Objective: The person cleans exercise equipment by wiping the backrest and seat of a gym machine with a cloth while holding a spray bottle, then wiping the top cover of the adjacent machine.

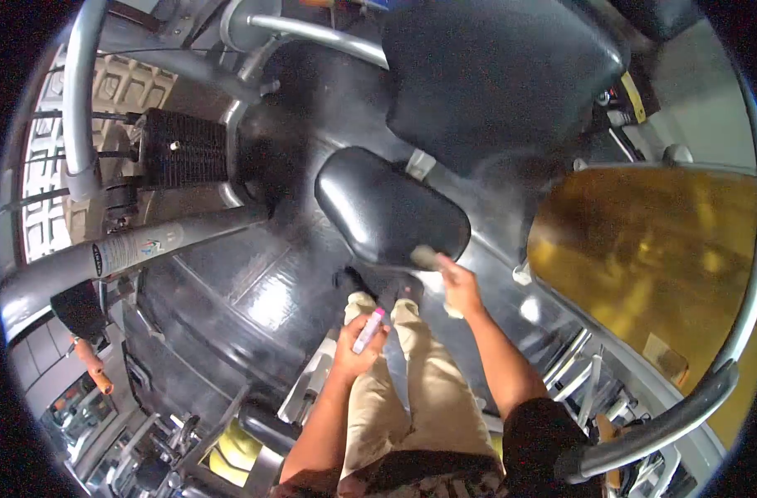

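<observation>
My left hand (360, 344) is closed around a small white-and-pink bottle (368, 329) with a bright pink cap, held in front of my legs. In my right hand (461, 290) is a small grey-brown pad (426, 256); motion blurs it, so its exact kind cannot be made out. That pad is over the near right end of a black padded cushion (387, 203), and I cannot tell whether it touches. The cushion has rounded corners and a glossy patch of reflected light.
A larger black pad (495, 75) rises beyond the cushion. To the left are a weight stack (183, 149) and a thick grey machine tube (138, 249). A yellowish mirror-like panel (644, 257) stands at right, beside a curved metal bar (669, 427). Dark flooring (262, 290) lies below.
</observation>
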`<state>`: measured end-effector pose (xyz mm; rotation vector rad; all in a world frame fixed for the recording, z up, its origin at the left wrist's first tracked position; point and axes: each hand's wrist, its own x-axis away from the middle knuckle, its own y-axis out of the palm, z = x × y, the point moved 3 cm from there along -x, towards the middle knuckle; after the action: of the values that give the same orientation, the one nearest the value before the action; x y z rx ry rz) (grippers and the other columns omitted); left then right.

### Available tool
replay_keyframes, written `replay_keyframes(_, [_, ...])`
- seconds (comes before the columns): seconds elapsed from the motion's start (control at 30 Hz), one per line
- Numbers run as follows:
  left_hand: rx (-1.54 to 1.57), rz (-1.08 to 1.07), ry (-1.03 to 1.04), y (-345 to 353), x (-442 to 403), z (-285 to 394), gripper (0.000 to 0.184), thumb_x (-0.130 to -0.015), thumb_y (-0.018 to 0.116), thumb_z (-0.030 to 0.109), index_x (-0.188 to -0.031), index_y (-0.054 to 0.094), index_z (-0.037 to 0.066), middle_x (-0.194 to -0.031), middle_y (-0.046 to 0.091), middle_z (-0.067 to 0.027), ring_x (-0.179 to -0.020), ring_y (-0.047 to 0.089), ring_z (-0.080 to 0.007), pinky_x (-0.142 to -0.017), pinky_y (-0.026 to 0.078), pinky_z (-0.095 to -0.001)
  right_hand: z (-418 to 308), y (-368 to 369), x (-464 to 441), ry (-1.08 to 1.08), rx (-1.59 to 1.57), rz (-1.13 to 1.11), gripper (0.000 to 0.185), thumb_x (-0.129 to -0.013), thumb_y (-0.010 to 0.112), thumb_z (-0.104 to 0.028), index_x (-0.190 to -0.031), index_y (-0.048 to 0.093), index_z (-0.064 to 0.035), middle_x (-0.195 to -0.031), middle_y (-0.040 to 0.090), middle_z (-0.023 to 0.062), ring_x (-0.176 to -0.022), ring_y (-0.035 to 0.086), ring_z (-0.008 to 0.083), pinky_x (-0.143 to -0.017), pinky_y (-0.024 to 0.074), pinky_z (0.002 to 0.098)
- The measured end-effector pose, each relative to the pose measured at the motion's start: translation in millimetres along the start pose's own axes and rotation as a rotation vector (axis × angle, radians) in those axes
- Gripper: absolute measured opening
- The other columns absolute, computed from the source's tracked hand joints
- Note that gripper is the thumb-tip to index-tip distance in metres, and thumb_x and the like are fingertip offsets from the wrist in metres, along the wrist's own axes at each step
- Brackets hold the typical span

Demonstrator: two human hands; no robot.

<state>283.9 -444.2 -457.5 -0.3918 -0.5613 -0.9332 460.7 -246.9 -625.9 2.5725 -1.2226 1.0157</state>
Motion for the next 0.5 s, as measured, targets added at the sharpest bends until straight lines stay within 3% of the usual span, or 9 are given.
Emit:
replay_keyframes(0.07, [0.049,-0.038,-0.047,3.7,-2.4,-7.0,0.010,-0.093,0.072,0.011,-0.099,0.067,0.005,-0.080,0.064,0.0031,-0.071,0.060,-0.0063,-0.064,0.050,-0.0263,-6.5,-25.0,-32.2,-0.145,-0.003,0.350,0.036,-0.102,0.062,-0.013,-0.137,0.064,-0.0077,-0.127,0.072,0.0138,-0.106,0.070,0.0173,-0.092,0.0521,0.0285])
replay_keyframes(0.13, [-0.055,-0.069,-0.055,3.4,-5.2,-8.8,0.011,-0.093,0.072,0.012,-0.099,0.067,0.005,-0.081,0.066,0.0022,-0.071,0.060,-0.0073,-0.064,0.050,-0.0272,-22.6,-45.6,-52.2,-0.084,0.261,0.431,0.036,-0.102,0.063,-0.014,-0.138,0.064,-0.0068,-0.124,0.072,0.0136,-0.106,0.069,0.0157,-0.090,0.0526,0.0282])
replay_keyframes(0.17, [-0.074,-0.059,-0.036,2.6,-4.8,-7.8,0.011,-0.092,0.072,0.013,-0.098,0.067,0.005,-0.081,0.066,0.0013,-0.071,0.060,-0.0076,-0.064,0.050,-0.0273,-28.7,-43.6,-56.0,-0.127,0.240,0.350,0.042,-0.102,0.061,-0.028,-0.135,0.064,-0.0019,-0.130,0.068,0.0213,-0.125,0.064,0.0306,-0.106,0.0484,0.0364])
replay_keyframes(0.23, [-0.111,-0.043,0.003,1.2,-10.2,-3.9,0.011,-0.092,0.071,0.014,-0.098,0.068,0.004,-0.081,0.067,-0.0005,-0.070,0.061,-0.0082,-0.064,0.050,-0.0274,-53.5,-21.6,-33.8,0.077,0.311,0.272,0.039,-0.102,0.062,-0.026,-0.133,0.065,-0.0027,-0.127,0.070,0.0215,-0.123,0.066,0.0303,-0.103,0.0497,0.0364])
replay_keyframes(0.3, [-0.181,-0.011,-0.087,-1.8,-18.1,-0.3,0.012,-0.092,0.071,0.015,-0.096,0.069,0.004,-0.080,0.067,-0.0023,-0.071,0.062,-0.0086,-0.065,0.051,-0.0280,-27.1,3.0,-21.1,-0.150,0.309,0.192,0.033,-0.102,0.060,-0.018,-0.133,0.065,-0.0089,-0.107,0.073,0.0220,-0.098,0.073,0.0278,-0.085,0.0549,0.0379])
replay_keyframes(0.37, [-0.259,0.016,-0.062,-3.9,-27.7,-4.0,0.012,-0.089,0.071,0.014,-0.094,0.070,0.003,-0.076,0.068,-0.0062,-0.071,0.065,-0.0126,-0.067,0.052,-0.0311,0.1,32.1,5.8,-0.135,0.295,-0.157,0.034,-0.100,0.062,-0.018,-0.133,0.067,-0.0149,-0.106,0.075,0.0190,-0.094,0.073,0.0250,-0.081,0.0556,0.0400])
replay_keyframes(0.4, [-0.229,0.018,-0.003,-2.2,-34.2,-11.5,0.011,-0.090,0.070,0.013,-0.093,0.068,0.003,-0.076,0.066,-0.0050,-0.071,0.062,-0.0116,-0.066,0.051,-0.0306,15.0,41.3,12.6,-0.094,0.761,-0.409,0.037,-0.097,0.062,-0.016,-0.134,0.067,-0.0209,-0.100,0.075,0.0175,-0.086,0.072,0.0246,-0.079,0.0552,0.0410])
replay_keyframes(0.43, [-0.198,0.017,0.055,1.5,-40.0,-16.3,0.010,-0.090,0.070,0.013,-0.092,0.066,0.003,-0.076,0.063,-0.0038,-0.071,0.059,-0.0106,-0.066,0.049,-0.0300,20.4,43.6,32.4,0.043,0.656,-0.439,0.038,-0.095,0.063,-0.017,-0.132,0.068,-0.0227,-0.100,0.075,0.0153,-0.085,0.072,0.0241,-0.080,0.0557,0.0404])
replay_keyframes(0.5, [-0.246,-0.016,0.076,6.5,-43.1,0.1,0.011,-0.090,0.068,0.014,-0.090,0.067,0.003,-0.076,0.063,-0.0064,-0.072,0.060,-0.0137,-0.067,0.049,-0.0316,51.6,40.0,48.2,0.039,0.400,-0.389,0.037,-0.097,0.064,-0.018,-0.133,0.068,-0.0177,-0.095,0.076,0.0105,-0.080,0.069,0.0208,-0.076,0.0568,0.0382])
